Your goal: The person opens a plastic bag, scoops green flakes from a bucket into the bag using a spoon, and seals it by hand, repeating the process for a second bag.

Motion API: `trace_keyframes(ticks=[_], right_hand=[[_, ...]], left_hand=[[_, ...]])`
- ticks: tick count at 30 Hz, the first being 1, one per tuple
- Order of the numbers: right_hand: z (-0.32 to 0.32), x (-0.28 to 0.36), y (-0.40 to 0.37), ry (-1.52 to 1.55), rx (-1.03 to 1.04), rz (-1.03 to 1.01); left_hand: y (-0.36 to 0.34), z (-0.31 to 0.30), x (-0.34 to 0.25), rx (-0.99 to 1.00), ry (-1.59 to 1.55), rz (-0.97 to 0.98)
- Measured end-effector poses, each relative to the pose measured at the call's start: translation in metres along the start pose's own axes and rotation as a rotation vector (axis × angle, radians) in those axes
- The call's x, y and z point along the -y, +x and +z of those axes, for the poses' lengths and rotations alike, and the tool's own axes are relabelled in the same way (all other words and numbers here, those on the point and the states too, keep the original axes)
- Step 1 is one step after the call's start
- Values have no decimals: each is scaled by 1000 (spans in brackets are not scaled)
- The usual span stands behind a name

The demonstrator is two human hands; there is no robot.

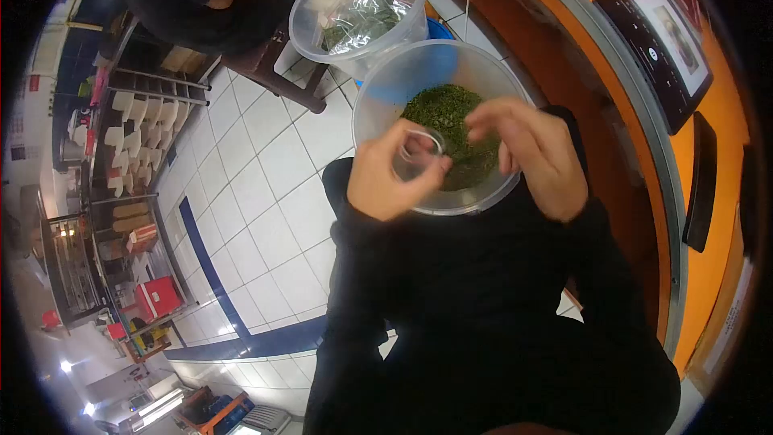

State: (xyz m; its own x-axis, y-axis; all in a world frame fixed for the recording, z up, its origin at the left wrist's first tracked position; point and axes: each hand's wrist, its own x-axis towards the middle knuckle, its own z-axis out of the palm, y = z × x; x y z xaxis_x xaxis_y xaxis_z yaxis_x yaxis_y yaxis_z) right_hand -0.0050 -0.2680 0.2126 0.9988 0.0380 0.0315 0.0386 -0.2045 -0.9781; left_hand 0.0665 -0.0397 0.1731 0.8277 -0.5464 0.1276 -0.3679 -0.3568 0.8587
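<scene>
My left hand (388, 177) is closed around a small clear plastic bag (419, 145), its round mouth held open over the near-left part of a bucket. My right hand (541, 157) is a little to the right of the bag, somewhat blurred, with fingers loosely bent and apart. Below both hands, the translucent plastic bucket (375, 105) stands between my legs. Chopped green herbs (441, 105) cover its bottom, partly hidden by my hands.
Behind it stands a second translucent bucket (304, 22) holding several clear packets of herbs (366, 20). A tablet (662, 52) lies on the orange counter (656, 153) at right. A person in dark clothes (181, 0) sits at upper left, near a dark stool (278, 84). Shelving lines the far left.
</scene>
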Motion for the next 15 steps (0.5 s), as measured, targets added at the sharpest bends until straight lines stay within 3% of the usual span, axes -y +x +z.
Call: trace_keyframes(ticks=[2,4,6,7,9,11,12,15], right_hand=[[-1,-16,26,-62,-30,35],[9,-58,54,-710,170,-133],[25,-100,75,-1058,439,-111],[39,-91,89,-1272,663,64],[60,-120,112,-1362,755,103],[71,-151,122,-1425,1025,-62],[94,-198,136,-1492,1044,90],[134,-359,169,-1781,1615,331]], left_hand=[[11,-5,17,-100,39,8],[25,1,38,-160,72,17],[32,6,44,-229,152,22],[34,8,45,-212,154,35],[32,12,49,-260,178,97],[26,13,48,-229,175,73],[26,12,47,-235,172,50],[28,11,50,-232,144,54]])
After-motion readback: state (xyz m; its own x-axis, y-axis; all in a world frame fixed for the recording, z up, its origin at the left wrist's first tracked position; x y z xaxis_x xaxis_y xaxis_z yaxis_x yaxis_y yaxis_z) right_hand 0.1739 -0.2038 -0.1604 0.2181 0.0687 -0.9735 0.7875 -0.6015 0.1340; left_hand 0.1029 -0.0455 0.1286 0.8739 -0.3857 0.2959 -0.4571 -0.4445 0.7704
